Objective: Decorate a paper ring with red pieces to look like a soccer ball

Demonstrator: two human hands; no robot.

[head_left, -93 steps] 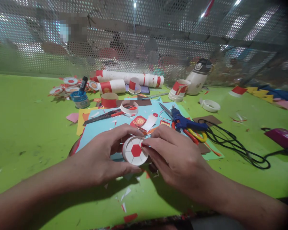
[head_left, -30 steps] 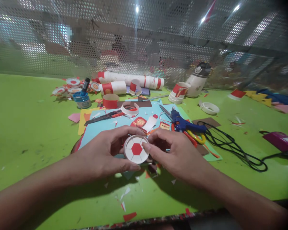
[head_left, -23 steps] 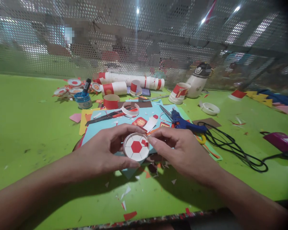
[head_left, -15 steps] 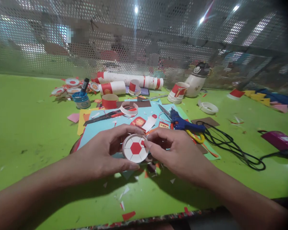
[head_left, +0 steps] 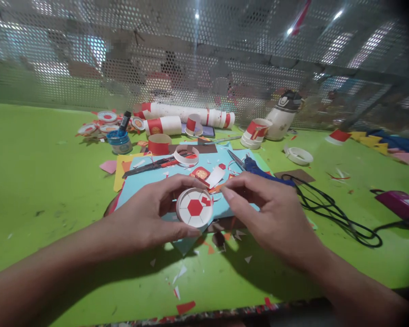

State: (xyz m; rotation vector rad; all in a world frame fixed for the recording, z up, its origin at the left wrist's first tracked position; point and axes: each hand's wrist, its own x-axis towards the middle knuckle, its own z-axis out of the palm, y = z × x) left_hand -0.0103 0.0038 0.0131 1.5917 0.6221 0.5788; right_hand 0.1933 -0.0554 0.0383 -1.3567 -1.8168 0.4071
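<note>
My left hand point(head_left: 153, 209) grips a round white paper disc point(head_left: 194, 207) by its rim, fingers above and thumb below. A red hexagon sits at the disc's centre, thin lines run out from it, and a small red piece lies near its upper right edge. Just right of the disc, apart from it, is my right hand point(head_left: 269, 209), its thumb and index finger close together; whether anything is between them is too small to tell. Behind the hands lie light blue paper point(head_left: 157, 175), a red tag with a gold print point(head_left: 200, 173) and scissors with blue handles point(head_left: 259, 170).
Dark-bladed scissors point(head_left: 150, 165) and a white ring point(head_left: 186, 155) lie on the blue paper. Farther back are a blue jar point(head_left: 119, 142), stacked paper cups point(head_left: 187, 114), a white bottle point(head_left: 281, 118) and tape point(head_left: 299, 156). A black cable point(head_left: 337, 215) loops at right.
My right hand has moved right, away from the disc. The small red piece by the disc's edge now shows uncovered. The view has shifted slightly.
</note>
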